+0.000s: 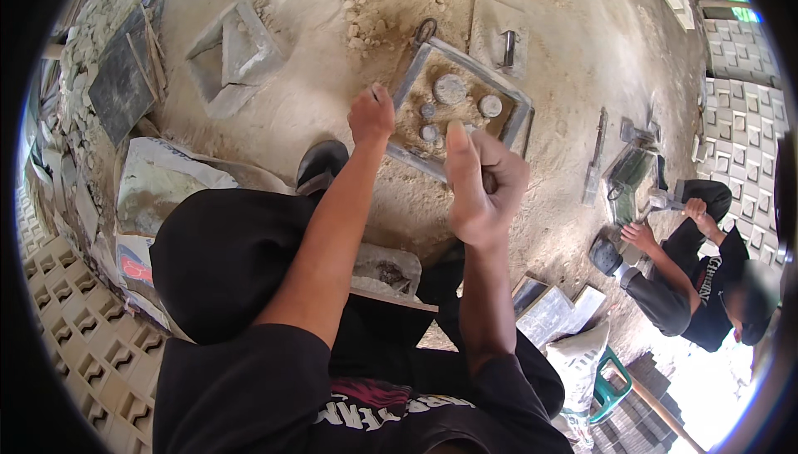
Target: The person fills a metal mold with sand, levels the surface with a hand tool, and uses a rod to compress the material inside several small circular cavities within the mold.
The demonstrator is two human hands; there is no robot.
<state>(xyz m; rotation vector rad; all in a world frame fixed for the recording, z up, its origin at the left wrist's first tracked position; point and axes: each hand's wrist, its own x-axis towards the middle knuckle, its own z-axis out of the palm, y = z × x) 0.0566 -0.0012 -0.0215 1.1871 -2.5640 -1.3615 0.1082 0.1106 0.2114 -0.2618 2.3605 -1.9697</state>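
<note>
Both hands hover over a square metal mould frame (462, 105) that lies on the sandy ground (316, 113), holding round grey discs (450, 88) on a sandy fill. The left hand (371, 115) has its fingers curled together on a small grey piece at the frame's near-left rim. The right hand (482, 188) is closed in a fist around something dark, thumb raised.

A square metal mould frame (462, 109) lies on the sandy ground (316, 113) just beyond both raised hands, with round pieces (450, 88) lying inside it. Far left of it sits a second mould (233, 55), and a flat slab with a handle (497, 34) lies just behind. To the right, a co-worker (706, 288) crouches near stacked patterned blocks (744, 130).
</note>
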